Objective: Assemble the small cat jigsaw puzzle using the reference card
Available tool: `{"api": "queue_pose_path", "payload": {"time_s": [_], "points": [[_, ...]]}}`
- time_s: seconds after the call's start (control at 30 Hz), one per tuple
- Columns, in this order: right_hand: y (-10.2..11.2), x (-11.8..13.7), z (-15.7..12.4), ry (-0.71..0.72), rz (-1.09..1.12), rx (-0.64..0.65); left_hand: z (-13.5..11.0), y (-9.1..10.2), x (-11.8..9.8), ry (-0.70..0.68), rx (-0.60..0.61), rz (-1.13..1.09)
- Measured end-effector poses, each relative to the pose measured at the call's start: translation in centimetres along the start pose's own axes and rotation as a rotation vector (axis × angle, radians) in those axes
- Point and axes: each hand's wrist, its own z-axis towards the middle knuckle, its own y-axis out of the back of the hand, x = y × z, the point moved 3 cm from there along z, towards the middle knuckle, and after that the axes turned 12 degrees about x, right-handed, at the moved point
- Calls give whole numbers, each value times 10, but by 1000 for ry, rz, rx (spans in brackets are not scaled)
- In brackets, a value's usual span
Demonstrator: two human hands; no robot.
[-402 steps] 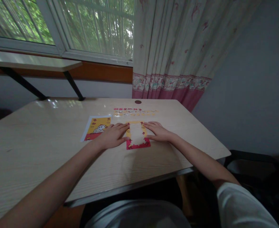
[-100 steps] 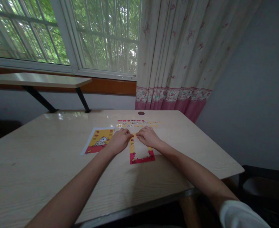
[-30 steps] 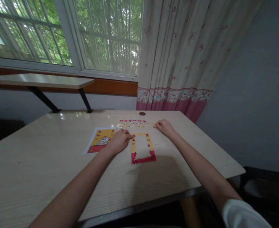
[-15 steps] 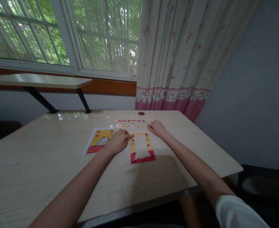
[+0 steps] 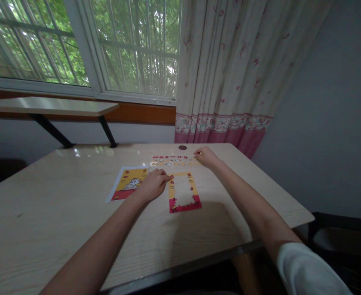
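Note:
A jigsaw puzzle's border (image 5: 185, 208), yellow above and red below, lies on the table around a pale middle. My left hand (image 5: 154, 183) rests at its upper left corner, index finger stretched onto the edge, the other fingers loosely curled. Beyond it, several loose puzzle pieces (image 5: 169, 157) lie in rows of red, white and yellow. At the right end of these rows is my right hand (image 5: 207, 157), thumb and fingers pinched on a small puzzle piece, mostly hidden. Left of the border lies a picture sheet (image 5: 121, 185) of a white animal, partly behind my left hand.
The wooden table (image 5: 106, 241) reaches back toward a window and a curtain (image 5: 223, 82). A raised shelf (image 5: 54, 105) on black supports stands at the back left. A dark round disc (image 5: 182, 147) is at the far edge. A dark chair (image 5: 340, 223) stands at the right.
My right hand has moved slightly away from me and to the right, lifting from the end of the rows. My left hand stays on the border's corner.

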Motion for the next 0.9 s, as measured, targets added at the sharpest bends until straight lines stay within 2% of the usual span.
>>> {"api": "queue_pose_path", "payload": {"time_s": [0.2,0.37,0.57,0.73,0.9], "points": [[0,-20,15,-53,3,133,-1,1,0,-17,-1,-4],[-7,-18,21,-70,8,215,-1,1,0,-15,0,-1],[-3,-16,28,-107,47,311,-1,1,-1,-28,-4,0],[2,-9,27,-113,94,285,-2,1,-2,-28,-3,8],[5,10,2,-46,188,163,-1,1,-2,-14,-12,1]]}}
